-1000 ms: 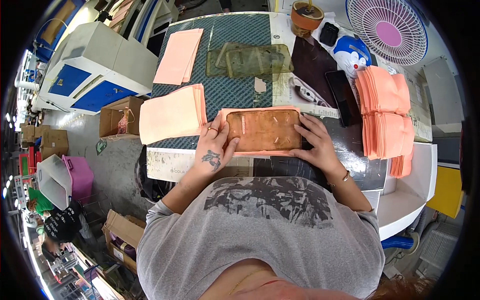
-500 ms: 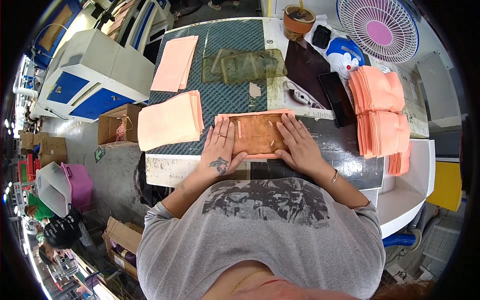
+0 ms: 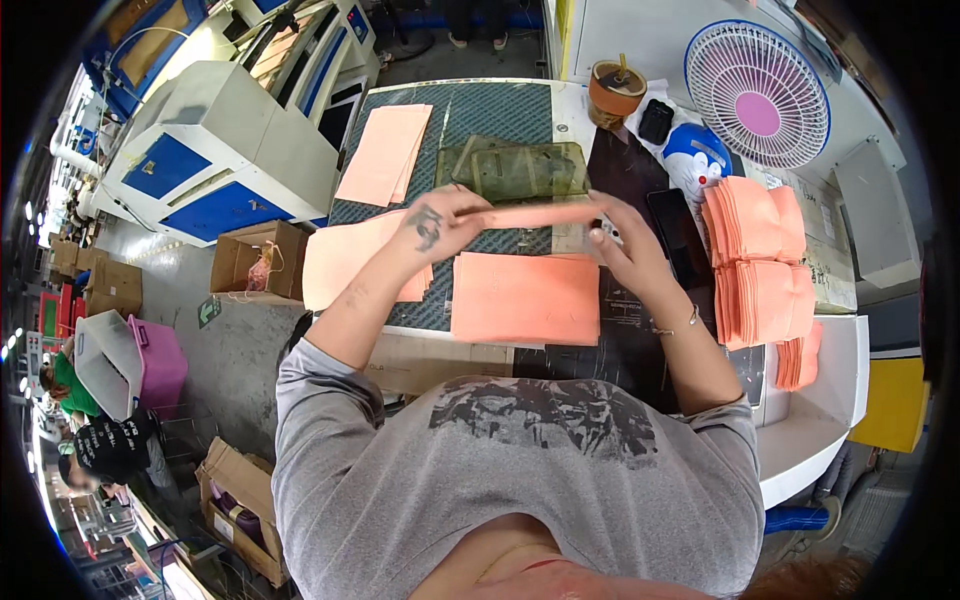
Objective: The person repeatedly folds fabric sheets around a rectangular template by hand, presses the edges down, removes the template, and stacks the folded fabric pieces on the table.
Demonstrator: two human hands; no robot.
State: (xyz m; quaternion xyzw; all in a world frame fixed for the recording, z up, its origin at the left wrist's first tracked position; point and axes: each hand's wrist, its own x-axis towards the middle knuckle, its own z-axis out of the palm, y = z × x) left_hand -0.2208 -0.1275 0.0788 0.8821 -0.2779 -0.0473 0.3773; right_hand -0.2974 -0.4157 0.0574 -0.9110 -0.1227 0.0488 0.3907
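My left hand [image 3: 447, 218] and my right hand [image 3: 632, 245] grip the two ends of a thin flat plate [image 3: 545, 214], raised over the table. It is tilted nearly edge-on and slightly blurred, so its face is hidden. Below it, close to the table's front edge, lies a peach rectangular sheet [image 3: 525, 300], apart from both hands. A fanned stack of peach sheets [image 3: 350, 262] sits under my left forearm and hand. Beyond the raised plate rest greenish see-through template plates [image 3: 530, 170] on the patterned mat.
More peach sheets [image 3: 385, 150] lie at the far left. On the right are a black phone [image 3: 676, 235], bundled peach pieces [image 3: 760, 300], a blue-and-white round figure [image 3: 697, 155], a cup [image 3: 615, 95] and a fan [image 3: 757, 95]. A white bin [image 3: 815, 430] adjoins the table's right side.
Both hands pressed a brown plate flat on peach material; now they hold a plate up and farther from me, tilted. The peach sheet beneath is uncovered. The whole view has shifted slightly.
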